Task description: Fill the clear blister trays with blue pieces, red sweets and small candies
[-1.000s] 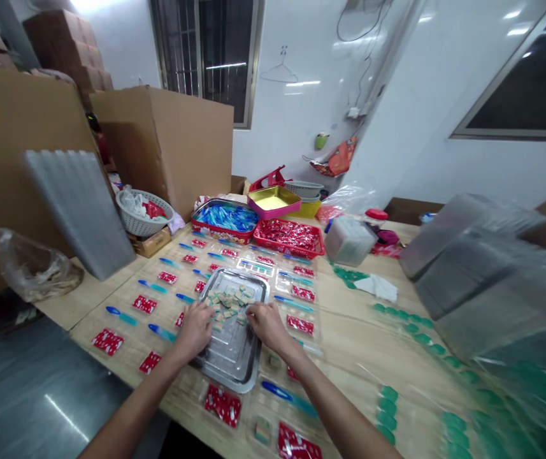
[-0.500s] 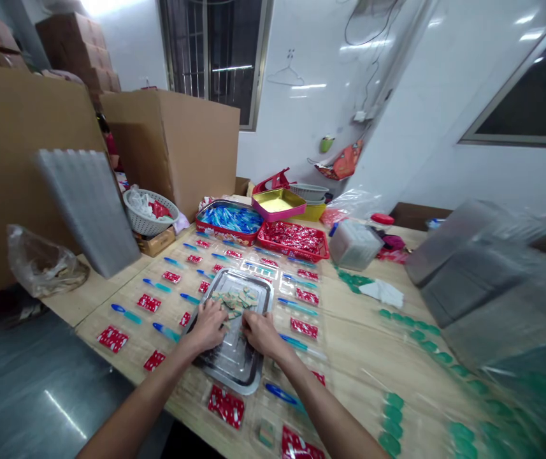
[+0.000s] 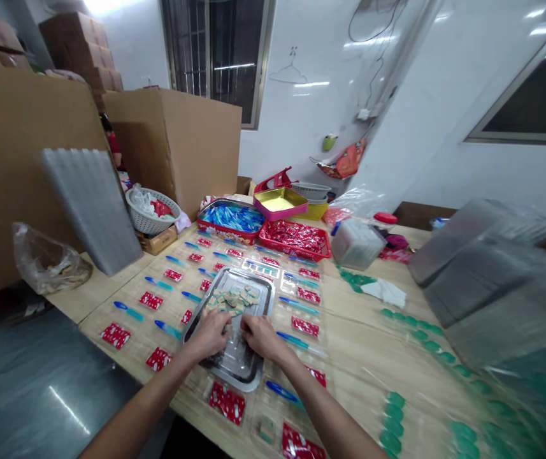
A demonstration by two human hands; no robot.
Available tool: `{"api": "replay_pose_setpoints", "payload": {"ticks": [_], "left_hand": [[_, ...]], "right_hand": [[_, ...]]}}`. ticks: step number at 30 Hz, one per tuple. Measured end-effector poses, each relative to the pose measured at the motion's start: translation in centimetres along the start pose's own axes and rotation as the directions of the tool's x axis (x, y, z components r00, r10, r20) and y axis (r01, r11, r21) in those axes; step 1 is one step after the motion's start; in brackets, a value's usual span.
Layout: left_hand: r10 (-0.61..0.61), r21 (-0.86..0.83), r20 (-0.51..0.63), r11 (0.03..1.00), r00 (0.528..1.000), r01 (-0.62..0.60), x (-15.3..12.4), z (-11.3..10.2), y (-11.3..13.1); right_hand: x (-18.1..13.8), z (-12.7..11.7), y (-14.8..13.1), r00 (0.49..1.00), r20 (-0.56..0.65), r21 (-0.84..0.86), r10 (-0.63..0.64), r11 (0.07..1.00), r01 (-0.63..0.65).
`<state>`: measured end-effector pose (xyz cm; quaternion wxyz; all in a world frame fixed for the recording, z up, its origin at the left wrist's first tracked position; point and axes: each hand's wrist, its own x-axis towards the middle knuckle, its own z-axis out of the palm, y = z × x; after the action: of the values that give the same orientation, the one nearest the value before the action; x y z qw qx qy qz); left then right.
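A metal tray lies on the table in front of me, with a loose pile of small beige-and-green pieces at its far end. Over the tray's left half, my left hand has its fingers curled together at the near side of the pile. My right hand is closed a short way to the right, knuckles up. Whatever sits in the fingertips of either hand is too small or hidden to make out. Around the tray lie clear plastic blisters holding red printed packets and blue-green plastic tools.
Behind the tray stand a tin of blue items, a red basket of red packets and a pink-and-gold tin. Green discs and stacked clear plastic occupy the right side. Large cardboard boxes rise at the back left.
Both hands have drawn slightly nearer to me over the tray, away from the pile. The view has shifted a little. Nothing else has visibly moved.
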<state>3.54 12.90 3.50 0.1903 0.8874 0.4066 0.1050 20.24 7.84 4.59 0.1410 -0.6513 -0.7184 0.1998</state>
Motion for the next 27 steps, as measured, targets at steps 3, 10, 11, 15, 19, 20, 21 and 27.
{"api": "replay_pose_setpoints", "payload": {"ticks": [3, 10, 11, 15, 19, 20, 21, 27], "left_hand": [[-0.027, -0.035, 0.004, 0.999, 1.0, 0.027, 0.1, 0.1, -0.2], [-0.023, -0.09, 0.001, 0.996, 1.0, 0.023, 0.1, -0.1, -0.3], [-0.019, -0.098, 0.005, 0.995, 1.0, 0.019, 0.1, -0.1, -0.3], [-0.023, -0.113, -0.007, 0.993, 1.0, 0.022, -0.2, -0.7, -0.6], [-0.027, -0.124, -0.09, 0.992, 0.996, 0.016, -0.9, -1.4, -0.9], [-0.011, -0.126, -0.084, 0.992, 0.996, 0.0, -1.2, -1.5, -0.9], [0.012, -0.126, -0.063, 0.992, 0.998, -0.019, -1.5, -1.5, -0.7], [0.109, -0.154, -0.042, 0.981, 0.993, -0.114, -2.9, 0.4, 0.4]], "right_hand": [[-0.1, -0.1, -0.2, 1.0, -0.011, 0.149, -0.029, 0.988, 0.03], [0.0, 1.5, -1.2, 0.99, -0.14, 0.301, -0.01, 0.952, 0.052], [0.0, 1.7, -1.3, 0.991, -0.137, 0.301, -0.004, 0.953, 0.046], [0.2, 2.0, -1.4, 0.994, -0.11, 0.295, -0.007, 0.955, 0.04], [0.2, 2.2, -1.3, 0.991, -0.129, 0.301, 0.047, 0.954, -0.007], [0.2, 2.3, -1.2, 0.989, -0.137, 0.301, 0.058, 0.953, -0.014], [0.1, 2.4, -1.1, 0.988, -0.143, 0.302, 0.062, 0.953, -0.016], [-0.2, 2.6, -1.2, 0.989, -0.149, 0.3, 0.011, 0.953, 0.035]]}}
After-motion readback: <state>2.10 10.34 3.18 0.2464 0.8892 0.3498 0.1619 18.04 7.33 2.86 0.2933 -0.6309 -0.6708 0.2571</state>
